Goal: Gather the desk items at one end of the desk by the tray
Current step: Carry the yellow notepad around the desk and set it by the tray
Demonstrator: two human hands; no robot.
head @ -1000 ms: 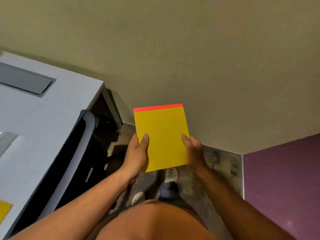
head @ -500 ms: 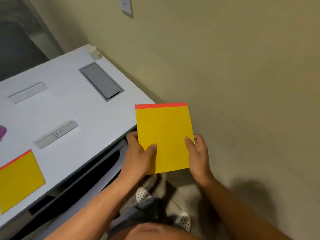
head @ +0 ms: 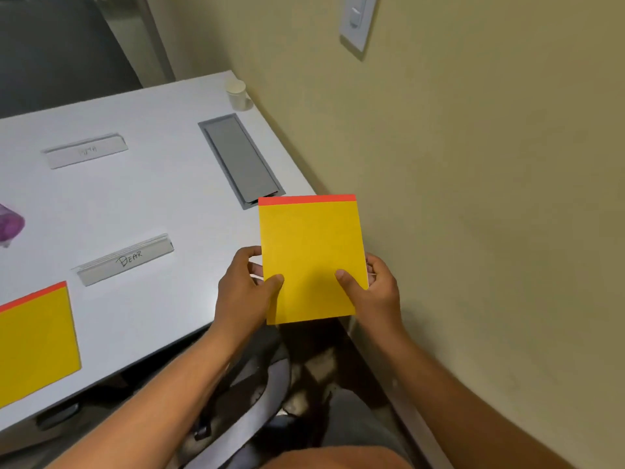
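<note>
Both hands, left hand (head: 241,294) and right hand (head: 373,292), fingers pinching yellow notepad (head: 309,257) above counter (head: 162,204) corner; carry step, next likely setting it down by second notepad (head: 35,343), nameplates (head: 125,258) beyond; tray unseen.

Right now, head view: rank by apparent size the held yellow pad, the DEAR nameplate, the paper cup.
1. Held yellow pad, though being nearest the camera inflates it.
2. DEAR nameplate.
3. Paper cup, farthest away, so it looks smaller still.

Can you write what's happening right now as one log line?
left hand: holds yellow pad | right hand: holds pad | place: over desk corner
</note>
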